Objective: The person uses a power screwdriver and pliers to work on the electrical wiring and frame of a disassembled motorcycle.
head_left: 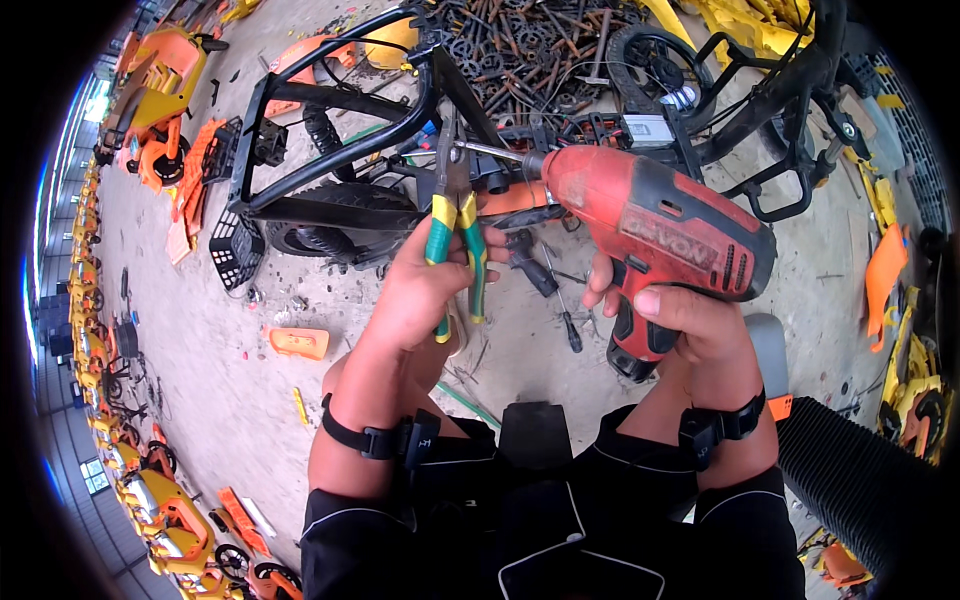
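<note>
My left hand (412,295) is wrapped round a pair of pliers (440,232) with green and yellow handles, jaws pointing up and away. A red and black cordless impact driver (640,210) is gripped in my right hand (695,318). Its long bit (488,150) points left, and the tip appears right beside the pliers' head; whether they touch I cannot tell. Beyond both tools lies a black tubular vehicle frame (340,155) with a shock absorber (324,140) and a black tyre (345,215).
On the floor are a dark-handled tool (530,262), a screwdriver (571,330) and an orange plastic piece (298,342). Rusty metal parts (530,45) are heaped at the far side. Yellow and orange scooters (165,520) line the left. A black ribbed hose (850,480) lies at right.
</note>
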Demonstrator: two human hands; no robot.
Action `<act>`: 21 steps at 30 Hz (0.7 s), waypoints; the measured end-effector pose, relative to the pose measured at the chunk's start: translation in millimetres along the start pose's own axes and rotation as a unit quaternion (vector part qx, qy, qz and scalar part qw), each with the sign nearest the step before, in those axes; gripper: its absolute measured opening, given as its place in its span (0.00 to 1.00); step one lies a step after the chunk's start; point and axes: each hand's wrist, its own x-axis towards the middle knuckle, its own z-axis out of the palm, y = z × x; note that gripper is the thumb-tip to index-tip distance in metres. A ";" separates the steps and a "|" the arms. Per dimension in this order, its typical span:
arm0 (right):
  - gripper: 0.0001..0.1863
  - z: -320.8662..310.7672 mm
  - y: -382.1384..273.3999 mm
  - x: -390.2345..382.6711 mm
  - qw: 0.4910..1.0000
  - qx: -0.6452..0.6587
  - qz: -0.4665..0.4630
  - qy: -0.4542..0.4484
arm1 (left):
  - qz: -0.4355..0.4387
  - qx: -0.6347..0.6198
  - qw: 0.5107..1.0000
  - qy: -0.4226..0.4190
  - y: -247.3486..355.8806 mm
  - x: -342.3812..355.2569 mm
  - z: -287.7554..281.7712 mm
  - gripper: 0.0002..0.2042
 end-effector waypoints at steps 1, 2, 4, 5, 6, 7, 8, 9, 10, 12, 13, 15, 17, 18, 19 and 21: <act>0.37 0.5 -0.3 -0.3 1.000 0.008 0.016 0.006 | 0.002 0.001 1.000 -0.006 0.0 0.2 -0.1 0.37; 0.37 -0.2 1.3 0.1 1.000 0.007 0.015 0.003 | 0.003 0.001 1.000 -0.012 -0.2 0.3 -0.3 0.38; 0.36 -2.4 4.7 1.6 1.000 0.007 0.012 -0.002 | 0.007 0.000 1.000 -0.017 -1.1 0.3 0.6 0.39; 0.36 -1.8 4.8 1.8 1.000 0.007 0.011 -0.002 | 0.010 -0.002 1.000 -0.015 -2.5 0.4 1.5 0.39; 0.36 -1.2 4.9 1.9 1.000 0.007 0.010 -0.002 | 0.012 -0.005 1.000 -0.013 -3.5 0.6 2.4 0.39; 0.36 -1.0 4.9 2.0 1.000 0.007 0.009 -0.002 | 0.011 -0.006 1.000 -0.009 -2.6 0.6 3.2 0.39; 0.34 -2.7 4.8 2.0 1.000 0.018 0.009 -0.016 | 0.009 -0.007 1.000 -0.005 -0.6 0.6 4.5 0.39; 0.31 -5.5 4.8 2.0 0.999 0.029 0.009 -0.031 | 0.009 -0.008 1.000 0.000 0.8 0.5 5.2 0.39; 0.29 -7.6 4.5 1.6 0.998 0.039 0.008 -0.046 | 0.010 -0.006 1.000 -0.002 1.1 0.2 5.1 0.39; 0.29 -9.6 4.1 -0.7 0.998 0.040 0.018 -0.039 | 0.013 -0.004 1.000 -0.005 1.3 -0.7 4.4 0.39; 0.29 -10.2 4.2 -1.7 0.998 0.040 0.023 -0.035 | 0.012 -0.007 1.000 -0.006 1.1 -1.1 4.8 0.39; 0.30 -9.7 3.1 0.0 0.998 0.040 0.007 -0.043 | 0.011 -0.015 1.000 -0.009 1.3 -1.9 6.0 0.39; 0.32 -7.5 2.2 0.2 0.998 0.047 -0.004 -0.041 | 0.003 -0.013 1.000 -0.010 2.9 -2.3 7.4 0.38; 0.32 -6.3 2.0 0.5 0.998 0.055 -0.008 -0.035 | 0.000 -0.012 1.000 -0.010 3.4 -2.1 7.6 0.37; 0.33 -5.7 1.8 0.5 0.998 0.062 -0.011 -0.029 | -0.002 -0.004 1.000 -0.007 2.8 -1.6 7.1 0.37; 0.34 -6.0 1.9 0.1 0.998 0.059 -0.018 -0.026 | -0.004 0.012 1.000 0.000 -0.1 -0.3 4.6 0.36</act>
